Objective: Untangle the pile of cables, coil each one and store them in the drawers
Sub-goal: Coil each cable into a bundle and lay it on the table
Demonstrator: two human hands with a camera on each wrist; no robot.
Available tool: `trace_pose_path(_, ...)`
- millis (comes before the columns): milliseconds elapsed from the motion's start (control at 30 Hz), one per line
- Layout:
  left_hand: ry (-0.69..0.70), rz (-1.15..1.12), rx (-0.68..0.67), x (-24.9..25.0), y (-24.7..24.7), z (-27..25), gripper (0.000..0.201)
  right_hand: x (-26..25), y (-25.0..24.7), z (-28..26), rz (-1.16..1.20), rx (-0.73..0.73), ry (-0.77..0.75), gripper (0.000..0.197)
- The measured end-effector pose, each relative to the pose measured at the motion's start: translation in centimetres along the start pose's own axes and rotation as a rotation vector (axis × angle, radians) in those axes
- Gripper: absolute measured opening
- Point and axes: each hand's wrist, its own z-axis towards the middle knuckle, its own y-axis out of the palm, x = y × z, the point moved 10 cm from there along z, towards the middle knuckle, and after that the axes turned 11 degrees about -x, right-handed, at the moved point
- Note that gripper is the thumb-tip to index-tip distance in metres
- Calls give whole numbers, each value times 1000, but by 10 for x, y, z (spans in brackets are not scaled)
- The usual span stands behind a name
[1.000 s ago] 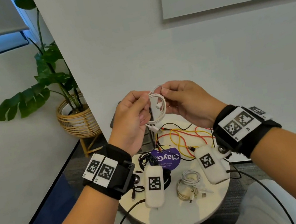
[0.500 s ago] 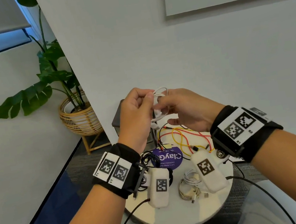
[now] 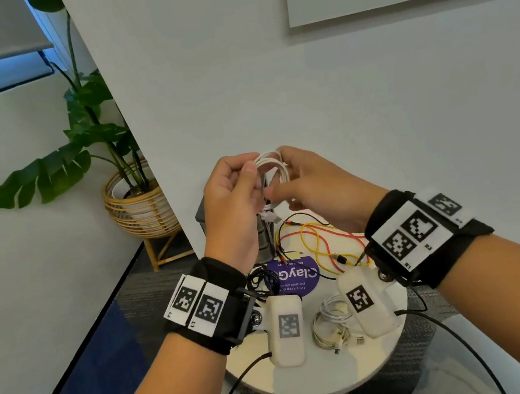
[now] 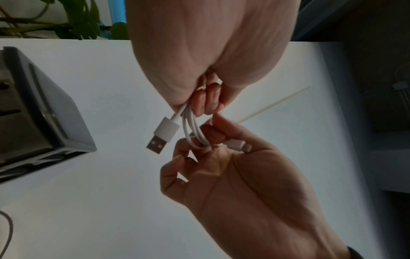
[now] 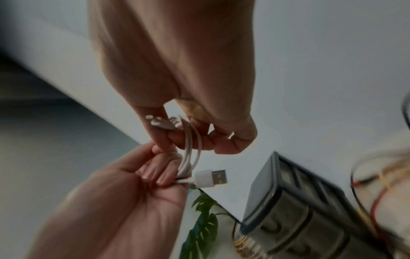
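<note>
Both hands are up at the centre of the head view, working one white cable held in the air above the round table. The left hand has its fingers curled round the gathered loops, the USB plug poking out free below them. The right hand pinches the far side of the same coil, the small connector end lying across its fingers. This looks like the coiling step, nearly finished: the loops are bunched, and the next move calls for tucking that loose end, then carrying the coil to the drawer unit, the grey box behind the hands. Still waiting lower in the frame: the red and yellow wires, a black cable, another white coil. A purple sticker reads "ClayG", upside down; its smaller print is too fine to read.
</note>
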Motion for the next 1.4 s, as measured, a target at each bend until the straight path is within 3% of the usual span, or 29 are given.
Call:
trace_pose_path(67, 7, -33, 37, -2, -5, -2, 18, -14, -5, -4, -336, 60, -78, 21)
trace_pose_path(133, 18, -74, 64, -4, -7, -5, 18, -20, -5, -11, -486, 106, -114, 16)
trace_pose_path(367, -3, -209, 99, -14, -15, -19, 23, 5, -2, -45, -481, 135, -135, 32)
trace_pose_path(533, -66, -205, 102, -24, -17, -26, 25, 15, 12, -53, -494, 130, -166, 25)
trace_pose_path(767, -110, -370, 137, -34, -23, -25, 28, 21, 30, -45, -513, 105, -183, 15)
trace_pose_path(933, -122, -469, 144, -38, -22, -25, 28, 16, 25, -48, -689, 286, -184, 20)
trace_pose_path(1000, -122, -461, 148, -38, -23, -25, 27, 20, 23, -46, -663, 284, -163, 18)
trace_pose_path(1167, -148, -337, 155, -41, -30, -23, 27, 22, 31, -43, -591, 115, -122, 7)
trace_pose_path(1267, -182, -186, 119, -43, -29, -24, 27, 12, 25, -44, -629, 159, -151, 5)
trace_pose_path(1400, -213, -163, 69, -43, -23, -23, 28, 8, 19, -37, -543, 206, -183, 3)
